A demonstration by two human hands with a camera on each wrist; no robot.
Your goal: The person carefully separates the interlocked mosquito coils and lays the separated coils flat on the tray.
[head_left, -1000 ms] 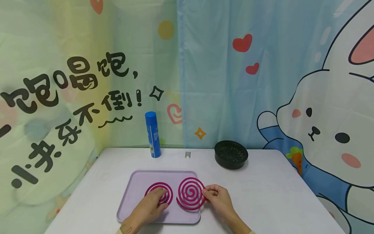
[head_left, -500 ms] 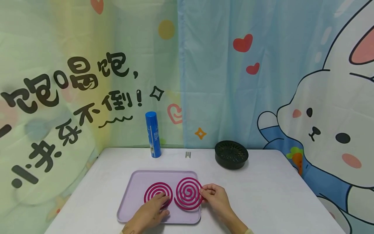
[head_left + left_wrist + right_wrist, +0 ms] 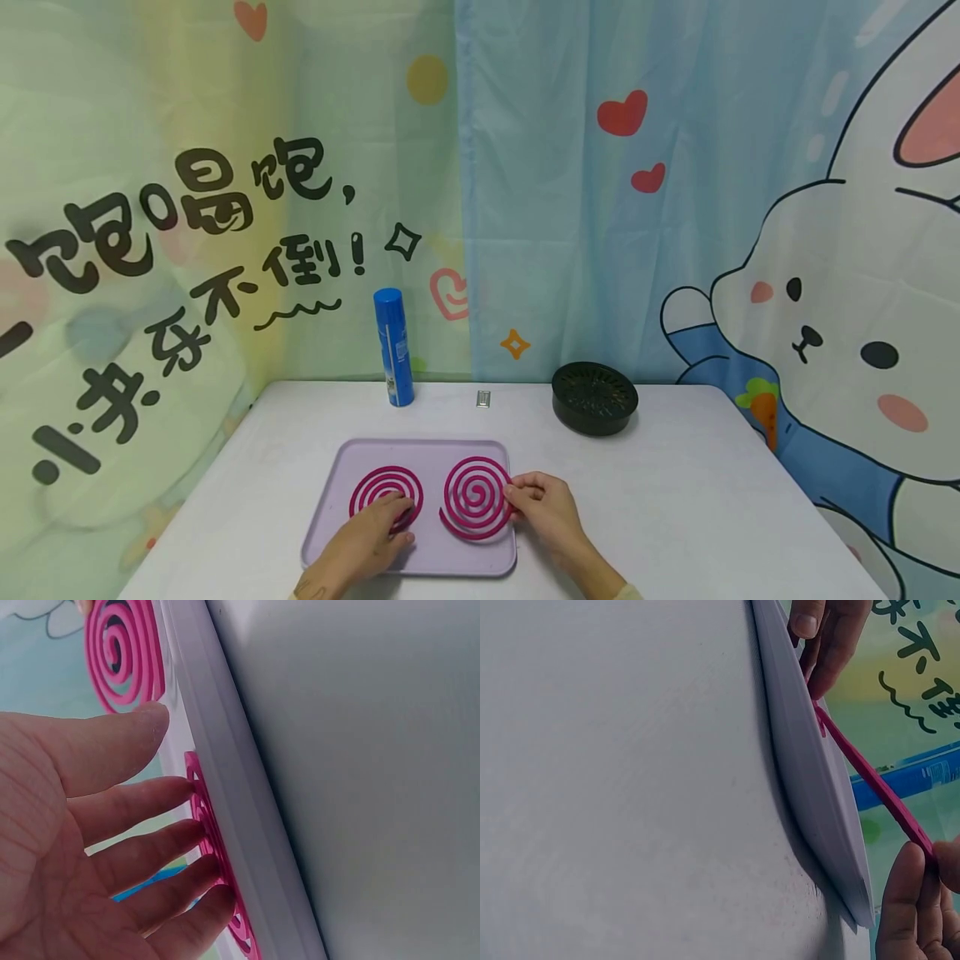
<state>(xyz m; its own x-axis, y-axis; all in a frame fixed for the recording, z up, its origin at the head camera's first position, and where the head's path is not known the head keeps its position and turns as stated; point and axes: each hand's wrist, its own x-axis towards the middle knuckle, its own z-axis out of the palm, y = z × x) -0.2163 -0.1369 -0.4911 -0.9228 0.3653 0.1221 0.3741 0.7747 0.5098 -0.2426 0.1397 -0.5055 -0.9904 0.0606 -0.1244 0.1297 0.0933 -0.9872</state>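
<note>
Two magenta mosquito coils are at a lilac tray [image 3: 431, 552]. The left coil [image 3: 385, 490] lies flat on it, partly hidden under my left hand [image 3: 365, 540]. In the left wrist view, the fingertips of that hand touch the coil's surface, fingers nearly straight and thumb apart. My right hand [image 3: 551, 510] pinches the right edge of the other coil [image 3: 476, 495] between thumb and fingers. The right wrist view shows this held coil [image 3: 876, 782] edge-on and tilted, its pinched side raised above the tray and its far end low, near the left hand.
Behind the tray on the white table [image 3: 675, 500] stand a blue spray can [image 3: 393, 350] and a round black tin [image 3: 594, 398] with an openwork top. Between them lies a small metal piece [image 3: 483, 399]. A printed curtain [image 3: 540, 208] hangs behind the table.
The left coil has slid to the left along the tray under my left hand's fingers. My right hand has shifted slightly left with its coil.
</note>
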